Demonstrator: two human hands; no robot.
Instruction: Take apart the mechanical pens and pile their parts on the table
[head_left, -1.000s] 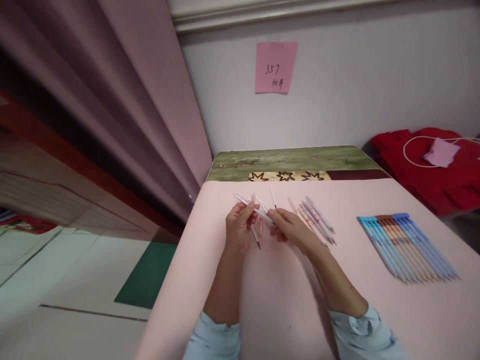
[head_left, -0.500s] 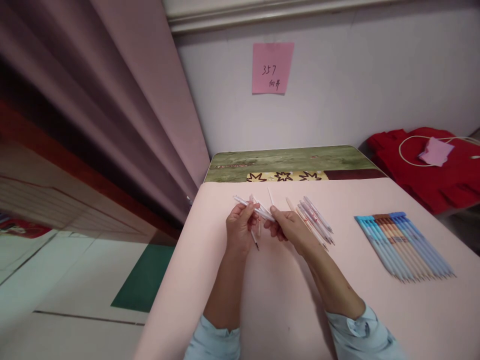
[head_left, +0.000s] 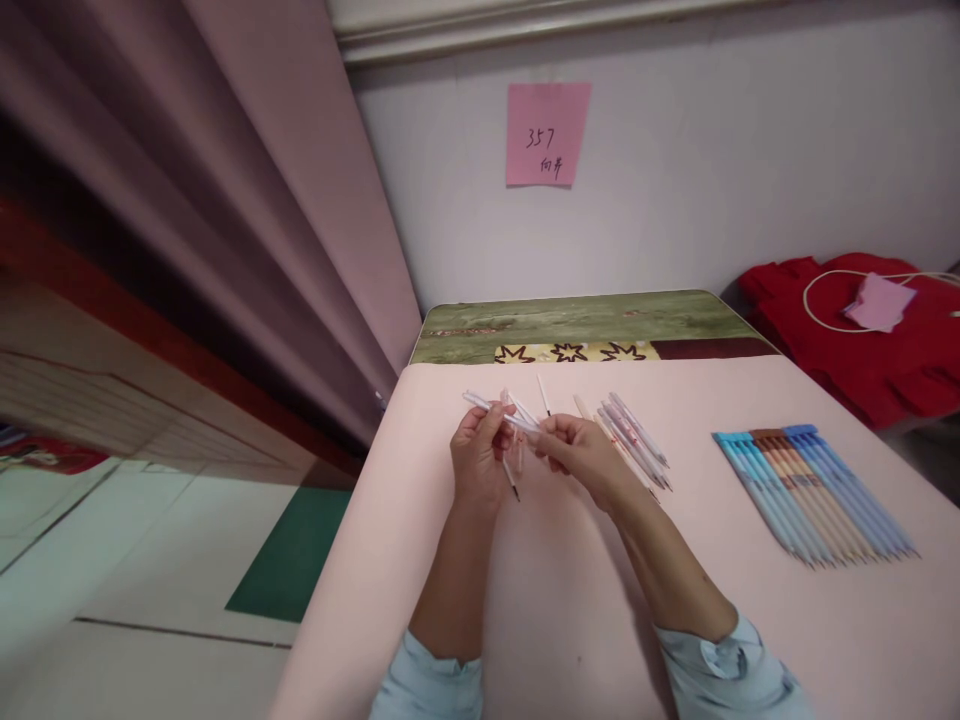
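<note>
A slim whitish pen is held slantwise above the table. My left hand is closed around its middle, with the far end sticking out past the fingers. The thumb and fingers of my right hand pinch its near end. Under and behind the hands lie a few pale pen parts, partly hidden. A thin white refill lies behind them, and a dark-tipped refill lies by my left fingers. Several pale pens with red marks lie beside my right hand.
Several pens in blue and brown lie in a neat row at the right on the pink tabletop. A green patterned strip forms the back edge. Red cloth with a cable is beyond the right side; a curtain hangs left.
My right fingers have shifted slightly along the pen's near end and curled more. The white refill behind now shows its dark tip. My view has moved very slightly.
</note>
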